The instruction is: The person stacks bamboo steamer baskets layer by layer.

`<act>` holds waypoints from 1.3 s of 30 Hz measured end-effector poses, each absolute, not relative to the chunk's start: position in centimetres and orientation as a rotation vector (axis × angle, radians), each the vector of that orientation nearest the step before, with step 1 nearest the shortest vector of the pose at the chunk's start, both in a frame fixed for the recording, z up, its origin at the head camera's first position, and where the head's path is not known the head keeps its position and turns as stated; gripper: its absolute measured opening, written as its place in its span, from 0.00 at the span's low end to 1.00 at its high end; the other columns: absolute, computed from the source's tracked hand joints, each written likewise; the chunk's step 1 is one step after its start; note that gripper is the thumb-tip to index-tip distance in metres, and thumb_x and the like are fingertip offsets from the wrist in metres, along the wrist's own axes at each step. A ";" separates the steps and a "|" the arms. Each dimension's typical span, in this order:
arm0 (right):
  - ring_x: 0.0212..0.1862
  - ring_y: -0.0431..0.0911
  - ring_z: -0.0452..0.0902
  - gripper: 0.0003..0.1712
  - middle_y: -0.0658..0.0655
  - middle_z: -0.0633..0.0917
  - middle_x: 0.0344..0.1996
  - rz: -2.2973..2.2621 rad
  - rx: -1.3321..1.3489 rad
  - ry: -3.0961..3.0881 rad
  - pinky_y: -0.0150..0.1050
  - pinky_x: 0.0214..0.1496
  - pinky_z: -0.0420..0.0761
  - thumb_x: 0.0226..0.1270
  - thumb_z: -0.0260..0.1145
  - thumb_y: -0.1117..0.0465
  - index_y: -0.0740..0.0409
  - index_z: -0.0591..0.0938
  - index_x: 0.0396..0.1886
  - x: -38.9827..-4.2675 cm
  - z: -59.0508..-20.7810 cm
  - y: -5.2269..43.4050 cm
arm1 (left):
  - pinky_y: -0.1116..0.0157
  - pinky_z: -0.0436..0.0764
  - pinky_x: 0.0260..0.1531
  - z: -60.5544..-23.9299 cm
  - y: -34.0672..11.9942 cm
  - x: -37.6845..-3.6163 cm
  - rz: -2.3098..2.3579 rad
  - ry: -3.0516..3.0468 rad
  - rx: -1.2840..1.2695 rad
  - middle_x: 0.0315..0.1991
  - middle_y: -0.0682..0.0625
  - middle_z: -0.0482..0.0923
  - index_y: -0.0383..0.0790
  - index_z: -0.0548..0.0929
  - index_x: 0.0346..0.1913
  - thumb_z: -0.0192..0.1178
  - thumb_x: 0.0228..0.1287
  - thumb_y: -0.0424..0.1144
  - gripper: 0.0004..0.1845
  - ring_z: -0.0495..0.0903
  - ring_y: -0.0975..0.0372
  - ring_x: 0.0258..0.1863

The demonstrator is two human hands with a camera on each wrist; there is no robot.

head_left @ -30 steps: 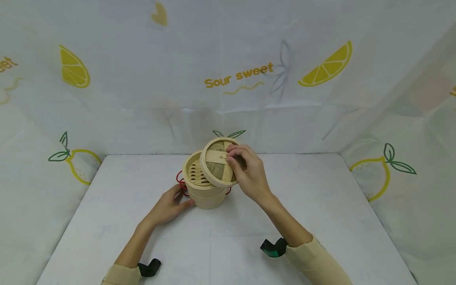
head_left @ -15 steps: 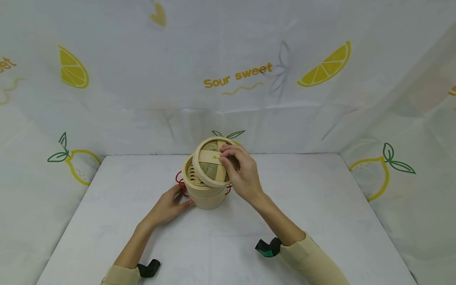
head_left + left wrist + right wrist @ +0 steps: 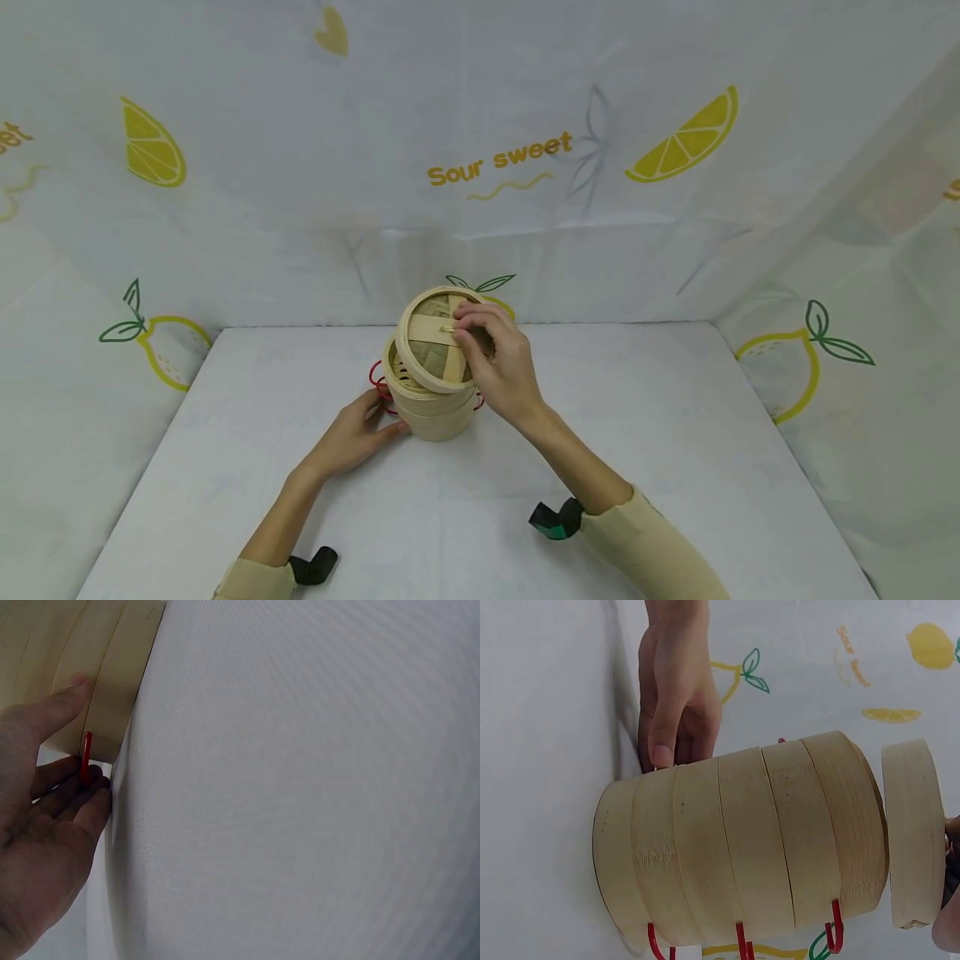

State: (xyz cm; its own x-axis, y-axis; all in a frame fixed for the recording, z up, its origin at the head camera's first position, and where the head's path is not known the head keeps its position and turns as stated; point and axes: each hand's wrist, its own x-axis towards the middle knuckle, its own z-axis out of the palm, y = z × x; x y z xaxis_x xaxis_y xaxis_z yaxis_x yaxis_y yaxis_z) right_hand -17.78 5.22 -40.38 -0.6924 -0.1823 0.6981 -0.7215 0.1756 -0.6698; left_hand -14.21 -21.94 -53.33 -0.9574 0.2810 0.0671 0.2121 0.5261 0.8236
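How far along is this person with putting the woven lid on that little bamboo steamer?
Nearly there. Done: the round stacked bamboo steamer stands on the white table, steadied at its base by the left hand. In hand: the right hand pinches the handle of the round woven bamboo lid, which hangs tilted just above the rim, with a gap showing in the right wrist view. Left: lowering it flat onto the top tier.

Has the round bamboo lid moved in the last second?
Yes. The round bamboo lid, pinched by the right hand, slid left over the stacked bamboo steamer, nearly covering it.
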 end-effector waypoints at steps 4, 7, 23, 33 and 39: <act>0.68 0.62 0.84 0.04 0.69 0.87 0.52 1.537 0.855 -2.000 0.39 0.80 0.82 0.76 0.69 0.73 0.73 0.84 0.44 -17.8 -40.3 4.8 | 0.48 0.80 0.77 -53.4 -22.0 -14.2 1.435 2.680 0.433 0.67 0.44 0.83 0.38 0.77 0.72 0.76 0.70 0.43 0.32 0.79 0.50 0.72; 0.68 0.61 0.84 0.04 0.69 0.87 0.53 1.536 0.866 -2.007 0.39 0.80 0.82 0.76 0.69 0.72 0.73 0.84 0.44 -17.9 -40.3 4.6 | 0.49 0.80 0.77 -53.4 -22.0 -14.3 1.443 2.677 0.429 0.66 0.44 0.84 0.38 0.78 0.71 0.76 0.69 0.42 0.31 0.79 0.52 0.71; 0.65 0.60 0.85 0.05 0.68 0.87 0.51 1.489 0.882 -2.050 0.38 0.78 0.83 0.77 0.69 0.71 0.73 0.85 0.44 -17.8 -39.8 3.5 | 0.50 0.80 0.77 -53.3 -21.9 -14.3 1.482 2.647 0.427 0.66 0.44 0.83 0.38 0.78 0.70 0.76 0.70 0.42 0.30 0.79 0.53 0.70; 0.65 0.59 0.85 0.05 0.67 0.87 0.51 1.439 0.850 -2.102 0.39 0.75 0.85 0.77 0.69 0.71 0.72 0.85 0.43 -17.7 -39.7 3.1 | 0.48 0.79 0.78 -53.3 -21.9 -14.3 1.458 2.656 0.415 0.66 0.43 0.83 0.38 0.77 0.72 0.76 0.70 0.43 0.32 0.79 0.51 0.72; 0.64 0.59 0.86 0.05 0.67 0.87 0.50 1.398 0.851 -2.119 0.42 0.74 0.87 0.77 0.69 0.70 0.72 0.85 0.43 -17.8 -39.8 2.8 | 0.48 0.78 0.78 -53.3 -22.0 -14.2 1.473 2.637 0.404 0.68 0.43 0.82 0.37 0.77 0.72 0.75 0.71 0.43 0.33 0.78 0.50 0.73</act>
